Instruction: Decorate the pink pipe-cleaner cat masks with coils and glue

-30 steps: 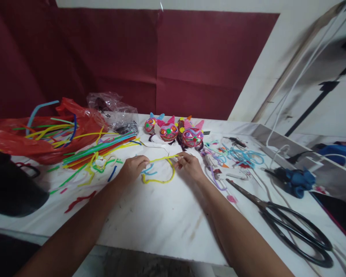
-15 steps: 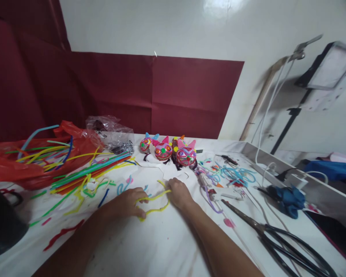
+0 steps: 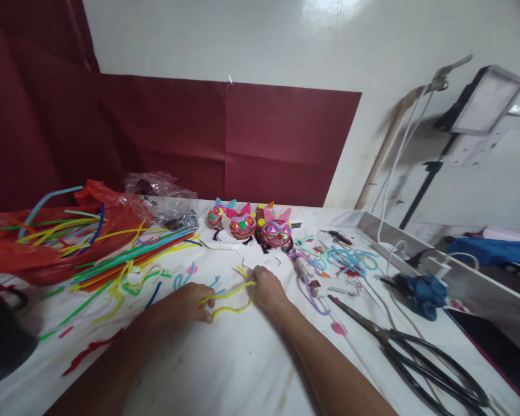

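Two strands of yellow pipe cleaner (image 3: 234, 309) stretch between my hands, low over the white table cover. My left hand (image 3: 195, 303) is closed on their left ends, thumb and fingers pinched together. At the right ends, my right hand (image 3: 266, 290) has its fingers curled on the strands, the fingertips partly hidden. A short yellow tip (image 3: 241, 271) sticks out beyond the right hand. Behind the hands sit several colourful animal-face balls (image 3: 277, 232) with pointed ears and dark tassels. Curled blue pipe cleaner pieces (image 3: 183, 278) lie just beyond my left hand.
Left are bundled pipe cleaners (image 3: 134, 257), a red plastic bag (image 3: 112, 202) and a black container (image 3: 4, 341). To the right lie a white glue gun (image 3: 338, 286), large black scissors (image 3: 385, 338), a blue cloth (image 3: 422, 294) and cables. A lamp (image 3: 487, 101) stands behind.
My left hand has drawn slightly left and the left ends of the yellow strands moved with it. My right hand keeps its hold. The whole view has shifted a little.
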